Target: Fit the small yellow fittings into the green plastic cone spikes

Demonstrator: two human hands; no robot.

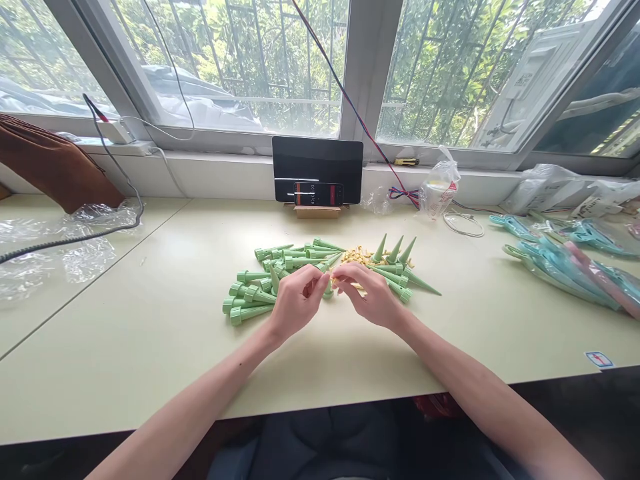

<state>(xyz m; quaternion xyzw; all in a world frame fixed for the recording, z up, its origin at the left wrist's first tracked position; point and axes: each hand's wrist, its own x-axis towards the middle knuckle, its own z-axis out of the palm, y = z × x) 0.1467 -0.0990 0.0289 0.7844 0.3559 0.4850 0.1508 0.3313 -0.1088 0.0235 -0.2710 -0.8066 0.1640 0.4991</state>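
Note:
My left hand (299, 301) is closed, thumb and fingertips pinched on a green plastic spike (328, 292). Much of that spike is hidden by the fingers. Close beside it, my right hand (371, 297) pinches a small yellow piece (335, 282) near the spike. On the left lies a loose heap of green cone-shaped spikes (253, 293) with ribbed caps. Small yellow pieces (357, 256) are piled just beyond my hands. Three green spikes (394, 250) stand point up behind my right hand, and several more (397, 283) lie next to it.
A tablet (318, 163) and a phone (319, 194) lean on a cardboard stand (317, 212) by the window. Bagged teal and pink items (575, 267) lie at the right. Clear plastic wrapping (75, 247) and a dark cable (75, 238) are at the left.

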